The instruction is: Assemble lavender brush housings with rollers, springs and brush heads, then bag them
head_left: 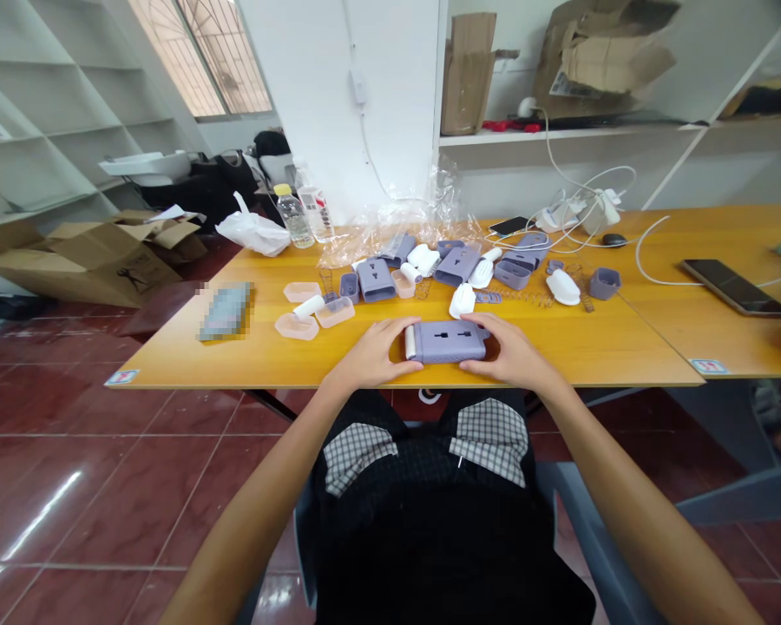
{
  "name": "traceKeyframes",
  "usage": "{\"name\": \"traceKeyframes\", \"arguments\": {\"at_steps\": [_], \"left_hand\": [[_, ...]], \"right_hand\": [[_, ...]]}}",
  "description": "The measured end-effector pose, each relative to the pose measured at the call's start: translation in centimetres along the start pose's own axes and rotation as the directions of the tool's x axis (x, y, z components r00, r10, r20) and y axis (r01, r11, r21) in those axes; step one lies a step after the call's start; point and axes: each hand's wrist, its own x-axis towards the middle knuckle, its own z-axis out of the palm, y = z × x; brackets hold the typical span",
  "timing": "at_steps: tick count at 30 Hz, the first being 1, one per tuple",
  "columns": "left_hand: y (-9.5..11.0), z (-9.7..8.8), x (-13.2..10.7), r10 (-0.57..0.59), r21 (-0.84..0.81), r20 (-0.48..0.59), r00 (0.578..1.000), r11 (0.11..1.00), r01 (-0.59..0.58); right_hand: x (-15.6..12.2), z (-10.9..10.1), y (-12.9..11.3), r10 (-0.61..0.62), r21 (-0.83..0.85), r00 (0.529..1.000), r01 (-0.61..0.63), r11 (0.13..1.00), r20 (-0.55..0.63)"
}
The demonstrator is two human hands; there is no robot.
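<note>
Your left hand [372,351] and right hand [513,353] came in from your forearms to the near edge of the yellow wooden table [169,360]. Both were wrapped around a lavender plastic socket housing [448,342], one at each end, with the fingers spread across its top and the thumbs out of view. Neither hand was pinching, and both held the housing from the sides.

The housing lay flat with its outlet face up, its long axis running from 9 to 3 o'clock. A white roller [410,341] showed at its left end, just beside your left fingers.

At 10 o'clock, pale pink translucent cups [298,326] sat open on the table, with a white cylinder [309,305] lying against them. You could not tell whether anything was inside them. More lavender housings [456,265] lay at 12 o'clock, with a white shell [462,301] just ahead of your hands. Loose coil springs [527,297] lay at 2 o'clock, and a small lavender cup [604,283] stood beyond them.

A clear plastic wrap [390,234] spread behind the parts. A water bottle [292,217] stood at 11 o'clock, and a smartphone [735,288] lay at 3 o'clock. An open cardboard box [84,260] sat on the red floor at 9 o'clock.
</note>
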Motion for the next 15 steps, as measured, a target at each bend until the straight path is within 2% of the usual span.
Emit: {"name": "traceKeyframes", "arguments": {"at_steps": [7,15], "left_hand": [[0.07,-0.26,0.01,-0.041,-0.035,-0.009,0.999,0.999,0.04],[-0.25,-0.47,0.12,-0.016,-0.098,-0.026,1.0,0.995,0.013]], "right_hand": [[0.04,0.05,0.24,0.029,0.002,0.999,-0.029,1.0,-0.016],[-0.01,-0.14,0.17,-0.001,0.015,1.0,0.001,1.0,0.002]]}}
